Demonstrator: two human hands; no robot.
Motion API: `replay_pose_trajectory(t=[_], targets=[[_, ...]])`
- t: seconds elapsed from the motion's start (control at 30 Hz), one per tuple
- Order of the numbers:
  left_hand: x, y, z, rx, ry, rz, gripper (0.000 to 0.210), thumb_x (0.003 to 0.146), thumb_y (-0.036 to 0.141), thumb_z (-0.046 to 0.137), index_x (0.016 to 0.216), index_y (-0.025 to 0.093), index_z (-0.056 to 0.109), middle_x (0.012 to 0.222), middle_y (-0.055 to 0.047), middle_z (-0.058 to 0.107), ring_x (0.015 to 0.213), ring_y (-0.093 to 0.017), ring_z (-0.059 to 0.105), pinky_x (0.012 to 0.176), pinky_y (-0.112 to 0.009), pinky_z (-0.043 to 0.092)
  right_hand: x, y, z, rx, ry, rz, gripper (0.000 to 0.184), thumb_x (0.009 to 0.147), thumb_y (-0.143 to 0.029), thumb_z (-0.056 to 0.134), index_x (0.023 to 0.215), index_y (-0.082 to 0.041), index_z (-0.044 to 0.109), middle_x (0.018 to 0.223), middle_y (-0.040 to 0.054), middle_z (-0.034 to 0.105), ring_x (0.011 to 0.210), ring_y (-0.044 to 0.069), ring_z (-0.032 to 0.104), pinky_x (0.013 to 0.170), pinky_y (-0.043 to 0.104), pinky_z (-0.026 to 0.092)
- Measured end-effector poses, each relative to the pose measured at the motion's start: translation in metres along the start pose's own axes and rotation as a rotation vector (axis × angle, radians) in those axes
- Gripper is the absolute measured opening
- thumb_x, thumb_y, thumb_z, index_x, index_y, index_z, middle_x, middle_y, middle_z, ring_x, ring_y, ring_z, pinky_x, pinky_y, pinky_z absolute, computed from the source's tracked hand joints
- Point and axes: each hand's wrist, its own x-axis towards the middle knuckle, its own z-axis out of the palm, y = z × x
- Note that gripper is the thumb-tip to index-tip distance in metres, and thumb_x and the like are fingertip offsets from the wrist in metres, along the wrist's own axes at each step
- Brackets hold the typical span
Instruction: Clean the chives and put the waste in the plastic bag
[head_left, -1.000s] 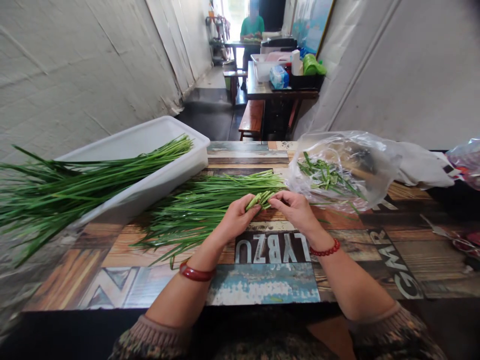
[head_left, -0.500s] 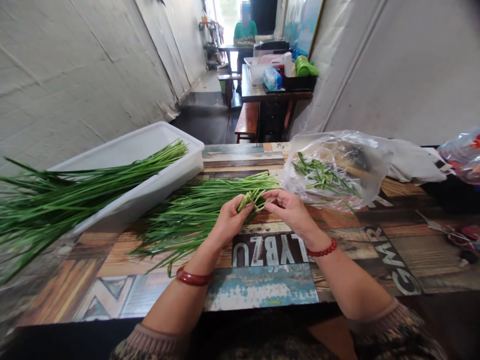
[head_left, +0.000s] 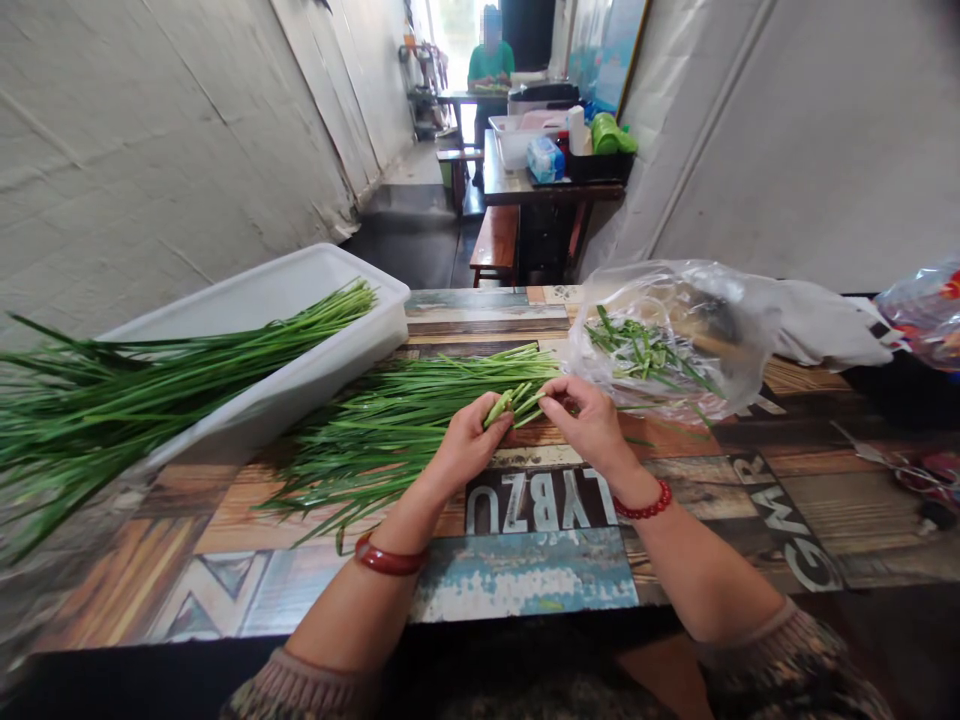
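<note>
My left hand [head_left: 472, 437] is closed around the pale stem ends of a small bunch of garlic chives [head_left: 517, 402], whose leaves trail to the left. At the tips of those stems my right hand [head_left: 583, 415] pinches a stem end between thumb and forefinger. More long green chives [head_left: 375, 420] lie spread on the table beneath and beside my left hand. Right of my hands, a clear plastic bag [head_left: 731, 385] lies open with green and pale scraps [head_left: 649, 345] in it. A white plastic bin [head_left: 360, 340] at the left holds a thick pile of chives [head_left: 187, 375].
The wood-patterned table [head_left: 525, 575] has a near edge close to my body. Scissors [head_left: 892, 460] and a shiny plastic package [head_left: 926, 310] lie at the far right. Beyond stand a second table [head_left: 517, 183] with containers, a bench [head_left: 495, 240] and a seated person in green [head_left: 491, 65].
My right hand has shifted slightly right, drawing a little away from my left hand along the stem ends. The left hand keeps its hold on the bunch, moved slightly right.
</note>
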Motion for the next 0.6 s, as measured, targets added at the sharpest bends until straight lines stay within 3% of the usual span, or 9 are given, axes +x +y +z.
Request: replay_pose_trajectory(t=[0.17,0.3,0.5,0.6], targets=[[-0.001,0.004,0.000,0.016,-0.055,0.022,0.029,0.090,0.036,0.049,0.069,0.016,0.053,0.066,0.003,0.051,0.065,-0.011,0.044,0.065,-0.024,0.035,-0.001,-0.003,-0.006,-0.414,0.027,-0.321,0.011,0.080,-0.014,0.055,0.075,-0.021,0.062,0.077,0.0025,0.066,0.076,0.018,0.059,0.074,0.032,0.045],[-0.001,0.003,0.002,0.034,-0.065,0.028,0.031,0.090,0.036,0.047,0.066,0.017,0.048,0.063,0.004,0.045,0.063,-0.011,0.040,0.062,-0.024,0.032,-0.001,-0.005,-0.008,-0.723,0.110,-0.436,0.013,0.079,-0.010,0.054,0.073,-0.022,0.059,0.080,0.0045,0.067,0.081,0.022,0.057,0.077,0.035,0.041],[-0.001,0.003,0.000,0.055,-0.060,0.041,0.033,0.091,0.036,0.044,0.065,0.017,0.049,0.063,0.003,0.046,0.064,-0.011,0.043,0.064,-0.024,0.033,0.016,0.017,-0.045,-0.709,0.369,-0.327,0.015,0.087,-0.025,0.056,0.072,-0.021,0.057,0.075,0.0035,0.064,0.076,0.020,0.058,0.079,0.035,0.044],[-0.001,0.003,0.000,0.059,-0.046,0.048,0.034,0.092,0.037,0.045,0.065,0.017,0.051,0.064,0.002,0.048,0.065,-0.012,0.044,0.065,-0.025,0.034,0.025,0.031,-0.068,-0.731,0.442,-0.193,0.012,0.086,-0.025,0.054,0.085,-0.019,0.064,0.089,0.0086,0.067,0.090,0.024,0.060,0.088,0.043,0.045]])
